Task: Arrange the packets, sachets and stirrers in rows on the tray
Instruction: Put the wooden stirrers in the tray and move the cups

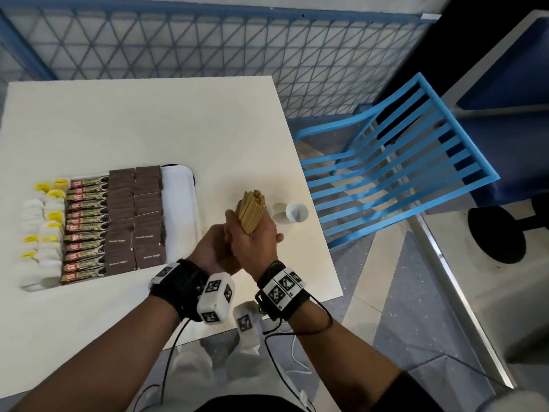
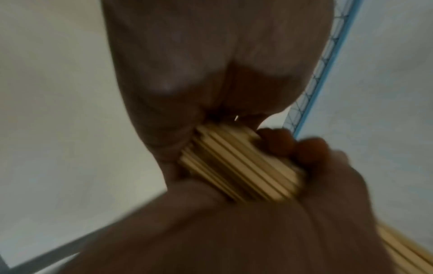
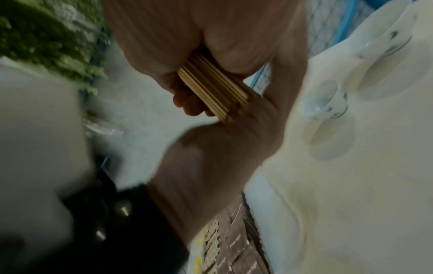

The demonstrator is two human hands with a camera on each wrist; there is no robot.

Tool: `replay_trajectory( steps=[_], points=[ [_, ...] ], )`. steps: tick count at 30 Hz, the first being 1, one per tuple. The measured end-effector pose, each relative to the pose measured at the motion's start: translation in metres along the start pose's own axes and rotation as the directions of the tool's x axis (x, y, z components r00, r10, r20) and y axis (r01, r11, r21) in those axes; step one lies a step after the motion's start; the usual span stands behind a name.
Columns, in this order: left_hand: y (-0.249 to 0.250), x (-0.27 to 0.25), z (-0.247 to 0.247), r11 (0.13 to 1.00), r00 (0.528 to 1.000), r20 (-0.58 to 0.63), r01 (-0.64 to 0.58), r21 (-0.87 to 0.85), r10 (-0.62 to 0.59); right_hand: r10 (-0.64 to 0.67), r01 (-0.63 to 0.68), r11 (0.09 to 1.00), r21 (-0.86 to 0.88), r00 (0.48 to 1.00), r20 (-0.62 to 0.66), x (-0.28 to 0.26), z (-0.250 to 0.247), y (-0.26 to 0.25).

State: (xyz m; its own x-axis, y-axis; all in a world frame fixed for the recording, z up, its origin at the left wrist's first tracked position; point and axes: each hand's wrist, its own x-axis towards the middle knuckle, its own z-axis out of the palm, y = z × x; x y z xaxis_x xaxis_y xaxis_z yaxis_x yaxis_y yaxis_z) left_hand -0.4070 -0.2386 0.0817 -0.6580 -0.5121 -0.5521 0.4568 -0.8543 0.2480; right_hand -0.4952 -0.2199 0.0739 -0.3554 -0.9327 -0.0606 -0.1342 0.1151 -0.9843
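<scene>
A thick bundle of wooden stirrers (image 1: 252, 211) stands upright above the table, right of the tray (image 1: 179, 209). My right hand (image 1: 254, 233) grips the bundle round its middle. My left hand (image 1: 227, 236) wraps its lower end from the left, pressed against the right hand. Both blurred wrist views show the stirrers (image 2: 241, 166) (image 3: 215, 89) clamped between the two hands. On the tray lie rows of white and yellow sachets (image 1: 44, 227), coffee sticks (image 1: 86, 230) and two columns of brown sugar packets (image 1: 135, 215). A bare white strip runs along the tray's right side.
Two small white cups (image 1: 292, 212) lie on their sides near the table's right edge, just beyond my hands. A blue slatted chair (image 1: 395, 162) stands right of the table. A blue mesh fence (image 1: 237, 52) runs behind it.
</scene>
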Motion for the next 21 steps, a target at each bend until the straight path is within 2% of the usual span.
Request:
replay_trajectory(
  steps=[4,7,8,10,12,14,16,17,18,19,21],
  points=[
    [0.016,-0.029,0.008,0.998,0.994,0.097,-0.046,-0.041,0.05,-0.036,0.036,0.999,0.032,0.999,0.0,-0.002,0.019,-0.01],
    [0.027,-0.052,0.035,0.999,0.98,0.197,0.006,-0.046,0.003,-0.075,0.075,0.997,-0.008,0.997,0.027,-0.003,0.032,-0.022],
    [0.033,-0.053,0.038,1.0,0.989,0.145,-0.001,-0.022,0.004,-0.083,0.083,0.996,-0.015,0.996,0.043,-0.003,0.037,-0.026],
    [0.051,-0.052,0.025,0.985,0.992,-0.092,-0.073,0.16,0.088,-0.087,0.086,0.996,0.01,0.993,0.082,-0.004,0.046,-0.03],
    [0.077,-0.049,0.0,0.903,0.965,-0.128,-0.161,0.399,0.229,-0.06,0.053,0.998,0.046,0.985,0.161,-0.005,0.053,-0.031],
    [0.105,-0.047,-0.019,0.731,0.915,-0.096,-0.247,0.637,0.393,0.011,-0.017,1.0,0.018,0.96,0.28,-0.009,0.061,-0.028],
    [0.131,-0.053,-0.014,0.505,0.87,0.039,-0.321,0.801,0.492,0.078,-0.049,0.995,-0.083,0.912,0.402,-0.014,0.069,-0.022],
    [0.14,-0.056,-0.009,0.381,0.869,0.129,-0.337,0.861,0.478,0.101,-0.045,0.99,-0.132,0.886,0.453,-0.016,0.075,-0.022],
    [0.147,-0.059,-0.004,0.261,0.894,0.19,-0.312,0.914,0.406,0.115,-0.034,0.985,-0.171,0.863,0.492,-0.017,0.081,-0.023],
    [0.15,-0.063,-0.003,0.133,0.934,0.205,-0.253,0.958,0.294,0.12,-0.019,0.98,-0.197,0.847,0.518,-0.018,0.087,-0.026],
    [0.15,-0.066,-0.011,-0.169,0.987,0.118,-0.098,0.981,0.114,0.125,0.016,0.969,-0.245,0.826,0.55,-0.018,0.098,-0.033]
  ],
)
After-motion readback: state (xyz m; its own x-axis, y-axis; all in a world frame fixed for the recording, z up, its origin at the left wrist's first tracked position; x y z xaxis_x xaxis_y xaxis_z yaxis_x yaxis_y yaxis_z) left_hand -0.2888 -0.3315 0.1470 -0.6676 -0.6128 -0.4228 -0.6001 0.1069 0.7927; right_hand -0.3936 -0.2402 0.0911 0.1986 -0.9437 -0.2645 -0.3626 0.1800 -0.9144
